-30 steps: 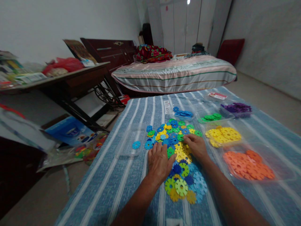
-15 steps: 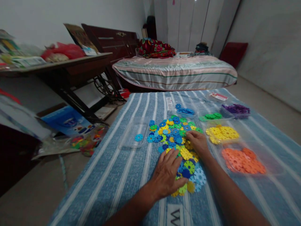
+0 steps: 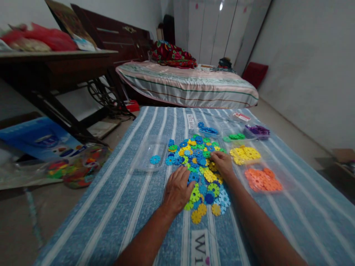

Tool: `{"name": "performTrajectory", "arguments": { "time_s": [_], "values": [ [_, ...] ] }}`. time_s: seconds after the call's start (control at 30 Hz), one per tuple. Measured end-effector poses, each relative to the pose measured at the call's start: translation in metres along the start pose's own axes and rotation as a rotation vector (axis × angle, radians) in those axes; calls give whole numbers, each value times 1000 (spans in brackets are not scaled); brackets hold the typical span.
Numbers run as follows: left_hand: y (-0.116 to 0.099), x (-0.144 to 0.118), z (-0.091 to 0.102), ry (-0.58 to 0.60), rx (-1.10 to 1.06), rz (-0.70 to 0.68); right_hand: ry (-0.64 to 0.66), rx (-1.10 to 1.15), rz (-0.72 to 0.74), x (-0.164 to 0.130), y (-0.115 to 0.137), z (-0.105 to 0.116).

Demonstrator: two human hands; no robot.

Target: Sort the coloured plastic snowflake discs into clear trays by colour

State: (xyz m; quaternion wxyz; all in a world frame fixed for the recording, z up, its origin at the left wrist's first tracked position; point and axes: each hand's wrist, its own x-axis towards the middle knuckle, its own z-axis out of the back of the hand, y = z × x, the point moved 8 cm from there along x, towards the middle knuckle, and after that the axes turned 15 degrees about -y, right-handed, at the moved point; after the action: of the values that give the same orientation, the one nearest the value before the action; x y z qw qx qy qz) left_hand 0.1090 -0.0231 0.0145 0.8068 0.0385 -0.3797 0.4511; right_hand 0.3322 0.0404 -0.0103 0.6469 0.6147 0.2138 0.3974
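Note:
A mixed pile of plastic snowflake discs (image 3: 198,153) in blue, green, yellow and light blue is spread over the striped tablecloth (image 3: 116,207). My left hand (image 3: 177,188) lies palm down at the pile's left side, fingers stretched and thumb apart, close to blue and lime discs. At the right edge of the pile my right hand (image 3: 222,165) has its fingertips drawn together near green and yellow discs; whether a disc is between them is hidden. To the left, a clear tray (image 3: 135,165) holds one light blue disc (image 3: 155,159).
Clear trays on the right hold orange discs (image 3: 262,180), yellow discs (image 3: 245,153), green discs (image 3: 235,136) and purple discs (image 3: 257,130). Blue discs (image 3: 208,130) sit in a tray at the back. Beyond are a bed (image 3: 188,85) and a sewing-machine table (image 3: 69,55).
My left hand has drawn back left off the pile, uncovering lime, blue and yellow discs. My right hand stays at the pile's right edge. The camera view has turned slightly right.

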Motion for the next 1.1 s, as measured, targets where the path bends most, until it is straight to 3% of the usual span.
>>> {"name": "performTrajectory", "arguments": {
  "time_s": [0.2, 0.47, 0.6, 0.77, 0.93, 1.03, 1.1],
  "values": [
    [5, 0, -2, -110, 3, -45, -5, -12, -6, 1, 10, -6],
    [11, 0, -4, -167, -18, -49, 29, 1, -31, -5, 20, -14],
    [11, 0, -5, -169, -15, -63, 40, -18, 85, -26, 35, -6],
    [14, 0, -6, -162, -21, -63, -11, -154, 361, -62, 65, 33],
    [13, 0, -5, -175, -16, -111, -50, -400, 710, -96, 99, 97],
    [15, 0, -6, -167, -27, -91, -180, -559, 787, -99, 104, 147],
    [16, 0, -7, -153, -40, -69, -226, -712, 760, -93, 94, 175]
  ]
}}
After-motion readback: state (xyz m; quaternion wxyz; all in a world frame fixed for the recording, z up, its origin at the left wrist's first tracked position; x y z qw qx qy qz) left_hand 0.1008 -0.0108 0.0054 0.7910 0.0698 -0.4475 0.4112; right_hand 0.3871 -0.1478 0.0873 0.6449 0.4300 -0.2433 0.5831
